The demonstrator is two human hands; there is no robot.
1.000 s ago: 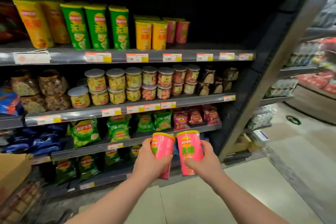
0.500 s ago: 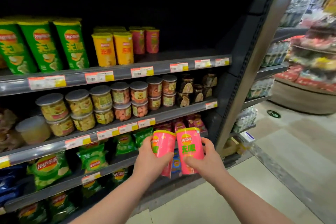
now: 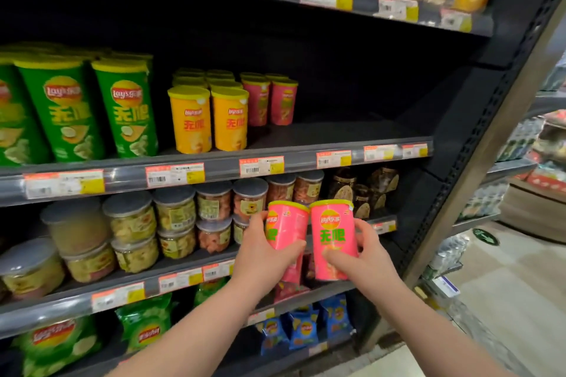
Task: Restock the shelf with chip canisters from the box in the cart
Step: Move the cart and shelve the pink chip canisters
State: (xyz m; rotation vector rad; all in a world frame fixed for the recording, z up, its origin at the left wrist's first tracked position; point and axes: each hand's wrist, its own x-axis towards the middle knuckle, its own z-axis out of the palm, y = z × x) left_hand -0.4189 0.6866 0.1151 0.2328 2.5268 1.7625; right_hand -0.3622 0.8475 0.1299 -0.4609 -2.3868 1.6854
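Note:
I hold two pink chip canisters upright and side by side in front of the jar shelf. My left hand (image 3: 263, 257) grips the left pink canister (image 3: 286, 225); my right hand (image 3: 363, 257) grips the right pink canister (image 3: 333, 236). Above them, the canister shelf (image 3: 352, 135) carries pink canisters (image 3: 269, 101) at the back, yellow canisters (image 3: 211, 118) and green canisters (image 3: 92, 113) to the left. The right half of that shelf shows bare board. The box and cart are out of view.
Clear jars of snacks (image 3: 174, 217) fill the shelf behind my hands, with dark jars (image 3: 361, 190) to the right. Chip bags (image 3: 144, 324) hang lower down. The grey shelf upright (image 3: 477, 144) stands at the right, with the aisle floor (image 3: 505, 300) beyond.
I have stepped closer and the view has tilted upward, so the canister shelf looms larger. Both hands keep hold of the pink canisters, now raised in front of the jar shelf.

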